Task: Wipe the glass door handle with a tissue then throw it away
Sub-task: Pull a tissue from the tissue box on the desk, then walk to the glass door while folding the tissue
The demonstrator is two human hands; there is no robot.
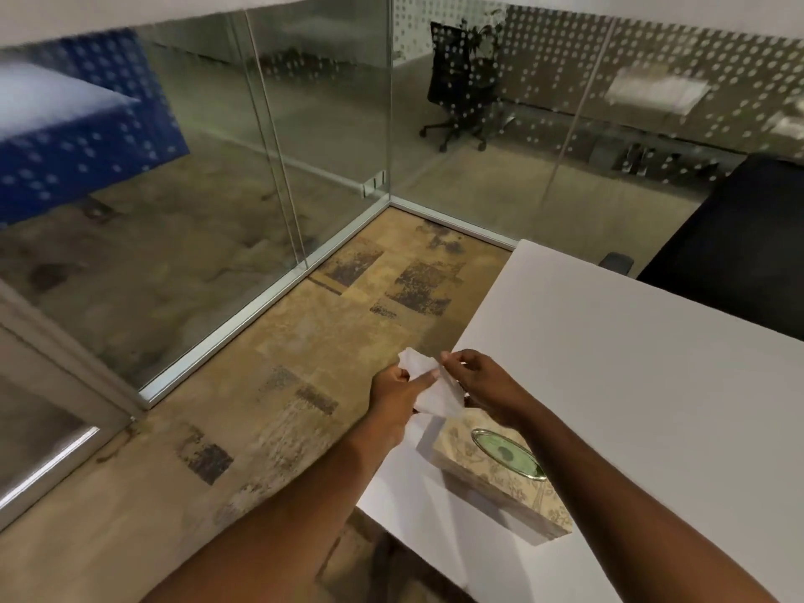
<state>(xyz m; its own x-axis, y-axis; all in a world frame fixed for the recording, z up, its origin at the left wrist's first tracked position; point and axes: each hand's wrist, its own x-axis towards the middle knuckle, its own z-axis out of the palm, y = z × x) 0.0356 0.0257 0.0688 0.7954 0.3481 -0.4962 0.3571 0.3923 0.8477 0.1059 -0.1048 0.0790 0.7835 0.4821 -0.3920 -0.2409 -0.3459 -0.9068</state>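
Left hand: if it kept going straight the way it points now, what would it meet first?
Beyond the tissue the left hand holds, probably only carpet floor, then the glass wall; depth is unclear.

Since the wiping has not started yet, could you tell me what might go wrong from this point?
1. The tissue is thin and pulled between the left hand and right hand; it may tear before use.
2. It is held over the table edge, so a slipped grip could drop it onto the carpet.
3. Neither door handle nor bin is visible, so the person must turn away to find them, close to the glass wall.
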